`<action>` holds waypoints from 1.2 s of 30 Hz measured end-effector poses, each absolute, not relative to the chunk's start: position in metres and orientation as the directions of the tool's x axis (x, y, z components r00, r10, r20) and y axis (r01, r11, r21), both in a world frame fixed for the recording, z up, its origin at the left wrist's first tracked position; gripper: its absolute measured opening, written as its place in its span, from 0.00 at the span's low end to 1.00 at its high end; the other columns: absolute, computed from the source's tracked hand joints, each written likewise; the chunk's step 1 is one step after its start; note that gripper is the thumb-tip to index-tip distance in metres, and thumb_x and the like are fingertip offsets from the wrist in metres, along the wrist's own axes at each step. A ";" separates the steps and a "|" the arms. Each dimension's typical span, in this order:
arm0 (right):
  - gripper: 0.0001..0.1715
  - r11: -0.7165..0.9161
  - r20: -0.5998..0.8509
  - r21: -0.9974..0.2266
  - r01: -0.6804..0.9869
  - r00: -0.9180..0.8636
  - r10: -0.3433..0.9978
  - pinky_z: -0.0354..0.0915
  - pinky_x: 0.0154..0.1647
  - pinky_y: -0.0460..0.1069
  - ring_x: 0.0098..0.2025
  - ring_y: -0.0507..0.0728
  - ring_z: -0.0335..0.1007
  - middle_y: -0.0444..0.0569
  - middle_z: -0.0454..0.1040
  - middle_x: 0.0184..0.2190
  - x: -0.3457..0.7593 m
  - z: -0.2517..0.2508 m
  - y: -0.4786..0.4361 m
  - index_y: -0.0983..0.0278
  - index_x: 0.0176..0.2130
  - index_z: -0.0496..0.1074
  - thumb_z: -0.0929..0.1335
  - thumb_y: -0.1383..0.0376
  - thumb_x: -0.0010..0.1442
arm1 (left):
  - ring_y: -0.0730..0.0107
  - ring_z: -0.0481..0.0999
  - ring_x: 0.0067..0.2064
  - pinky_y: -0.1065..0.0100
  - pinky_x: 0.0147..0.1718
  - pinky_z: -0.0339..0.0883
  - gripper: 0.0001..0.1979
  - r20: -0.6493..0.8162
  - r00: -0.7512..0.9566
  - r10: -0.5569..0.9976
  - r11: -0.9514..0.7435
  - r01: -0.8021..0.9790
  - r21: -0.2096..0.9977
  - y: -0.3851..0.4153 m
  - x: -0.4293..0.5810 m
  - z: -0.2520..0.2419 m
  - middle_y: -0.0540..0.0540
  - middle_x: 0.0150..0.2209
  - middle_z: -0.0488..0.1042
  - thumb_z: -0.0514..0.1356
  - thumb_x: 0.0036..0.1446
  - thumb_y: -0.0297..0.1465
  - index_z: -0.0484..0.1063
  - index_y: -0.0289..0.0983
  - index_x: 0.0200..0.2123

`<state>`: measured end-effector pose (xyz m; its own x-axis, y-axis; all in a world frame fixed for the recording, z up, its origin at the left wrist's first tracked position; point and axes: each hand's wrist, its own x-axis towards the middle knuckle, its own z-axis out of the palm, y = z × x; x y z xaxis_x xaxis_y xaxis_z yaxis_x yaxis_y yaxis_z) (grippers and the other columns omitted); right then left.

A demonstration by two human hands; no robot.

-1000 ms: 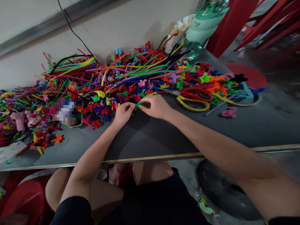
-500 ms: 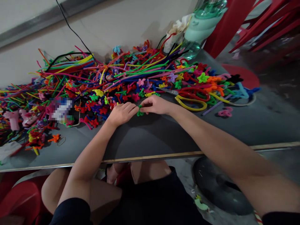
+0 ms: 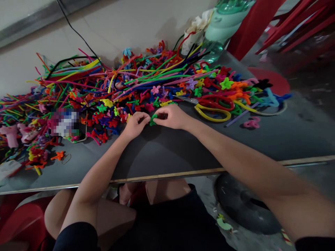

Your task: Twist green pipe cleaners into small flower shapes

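Both my hands meet over the dark grey table [image 3: 167,153], pinching a small green pipe-cleaner flower [image 3: 153,120] between them. My left hand [image 3: 135,124] has its fingers curled and holds the flower's left side. Closed in a pinch, my right hand [image 3: 172,116] grips the right side. Just behind the hands lies a wide heap of coloured pipe cleaners and finished small flowers [image 3: 125,90].
Yellow-and-red handled scissors [image 3: 209,106] lie right of my right hand. A pink twisted piece [image 3: 251,123] sits alone further right. A pale green jar [image 3: 222,24] stands at the back. Red plastic chairs [image 3: 288,24] stand at the far right. The table's front edge runs below my forearms.
My hands stayed together on the green flower, turning it between the fingers. The dark stick seen under my right hand one second ago no longer shows.
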<state>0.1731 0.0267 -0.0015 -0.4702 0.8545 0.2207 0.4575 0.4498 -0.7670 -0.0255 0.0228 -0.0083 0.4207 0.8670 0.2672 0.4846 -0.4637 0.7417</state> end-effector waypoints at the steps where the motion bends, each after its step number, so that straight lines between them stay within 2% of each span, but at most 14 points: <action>1: 0.14 0.443 0.210 -0.776 0.449 -0.479 0.852 0.56 0.26 0.47 0.23 0.50 0.62 0.45 0.70 0.21 0.173 -0.003 0.027 0.66 0.26 0.74 0.68 0.58 0.52 | 0.70 0.71 0.37 0.67 0.41 0.65 0.09 0.264 0.438 0.860 -0.473 0.486 0.735 0.024 -0.026 -0.009 0.48 0.29 0.73 0.56 0.59 0.30 0.71 0.36 0.28; 5: 0.14 0.398 0.178 -0.813 0.424 -0.469 0.865 0.55 0.26 0.47 0.23 0.50 0.61 0.45 0.69 0.20 0.172 -0.009 0.031 0.66 0.27 0.74 0.68 0.57 0.51 | 0.71 0.71 0.34 0.68 0.38 0.65 0.08 0.244 0.454 0.857 -0.472 0.502 0.724 0.025 -0.025 -0.014 0.49 0.28 0.73 0.56 0.60 0.29 0.71 0.36 0.28; 9: 0.15 0.314 0.162 -0.854 0.414 -0.362 0.918 0.53 0.25 0.47 0.22 0.50 0.61 0.44 0.68 0.19 0.168 -0.012 0.033 0.66 0.26 0.73 0.68 0.56 0.52 | 0.73 0.72 0.32 0.71 0.34 0.65 0.06 0.250 0.318 0.915 -0.386 0.504 0.772 0.022 -0.022 -0.015 0.48 0.31 0.76 0.58 0.59 0.31 0.74 0.36 0.36; 11: 0.15 0.296 0.162 -0.849 0.438 -0.318 0.934 0.53 0.24 0.47 0.22 0.49 0.60 0.43 0.67 0.18 0.166 -0.012 0.032 0.66 0.25 0.73 0.69 0.56 0.52 | 0.72 0.74 0.35 0.71 0.35 0.66 0.07 0.249 0.278 0.928 -0.361 0.499 0.788 0.020 -0.020 -0.015 0.47 0.35 0.78 0.61 0.57 0.30 0.75 0.36 0.39; 13: 0.15 0.294 0.160 -0.854 0.429 -0.321 0.933 0.54 0.24 0.47 0.22 0.49 0.61 0.44 0.68 0.18 0.165 -0.011 0.030 0.66 0.26 0.73 0.70 0.56 0.52 | 0.71 0.76 0.36 0.70 0.37 0.67 0.06 0.247 0.259 0.934 -0.347 0.492 0.799 0.019 -0.020 -0.015 0.47 0.36 0.79 0.61 0.56 0.29 0.76 0.37 0.38; 19: 0.21 0.124 0.060 -0.984 0.128 -0.419 0.906 0.58 0.18 0.45 0.22 0.51 0.68 0.47 0.74 0.23 0.166 -0.012 0.032 0.67 0.30 0.75 0.70 0.50 0.52 | 0.74 0.74 0.30 0.71 0.33 0.67 0.04 0.203 0.144 0.969 -0.243 0.374 0.895 0.026 -0.023 -0.020 0.48 0.30 0.78 0.61 0.56 0.28 0.76 0.35 0.32; 22: 0.22 0.078 0.057 -0.997 0.030 -0.438 0.897 0.58 0.16 0.44 0.21 0.49 0.69 0.47 0.75 0.24 0.167 -0.012 0.036 0.66 0.30 0.76 0.71 0.49 0.50 | 0.77 0.72 0.25 0.73 0.26 0.65 0.05 0.123 0.165 0.979 -0.157 0.214 0.964 0.028 -0.024 -0.023 0.49 0.27 0.76 0.60 0.57 0.30 0.74 0.34 0.34; 25: 0.20 0.069 0.060 -0.998 0.004 -0.438 0.897 0.58 0.17 0.43 0.21 0.49 0.69 0.46 0.75 0.23 0.168 -0.012 0.037 0.66 0.30 0.76 0.73 0.51 0.49 | 0.79 0.71 0.23 0.76 0.22 0.63 0.07 0.091 0.212 0.973 -0.119 0.118 0.986 0.028 -0.024 -0.024 0.49 0.25 0.75 0.61 0.57 0.33 0.73 0.34 0.35; 30: 0.18 0.082 0.071 -0.997 0.005 -0.465 0.883 0.58 0.17 0.43 0.21 0.49 0.69 0.46 0.75 0.23 0.168 -0.011 0.036 0.66 0.29 0.76 0.72 0.53 0.50 | 0.80 0.70 0.23 0.77 0.22 0.63 0.08 0.109 0.254 0.961 -0.138 0.099 0.986 0.027 -0.024 -0.025 0.50 0.25 0.74 0.62 0.56 0.35 0.73 0.34 0.34; 36: 0.16 0.095 0.074 -0.995 0.023 -0.463 0.884 0.58 0.17 0.43 0.20 0.48 0.67 0.45 0.74 0.21 0.168 -0.015 0.038 0.67 0.29 0.75 0.71 0.55 0.51 | 0.81 0.70 0.23 0.75 0.24 0.65 0.06 0.108 0.269 0.957 -0.142 0.107 0.984 0.027 -0.023 -0.023 0.51 0.25 0.74 0.62 0.56 0.32 0.73 0.34 0.33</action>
<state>0.1678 0.0378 -0.0146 -0.4625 0.8835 0.0740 0.0230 0.0954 -0.9952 -0.0233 0.0265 -0.0235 0.2695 0.9569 0.1083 0.1072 -0.1415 0.9841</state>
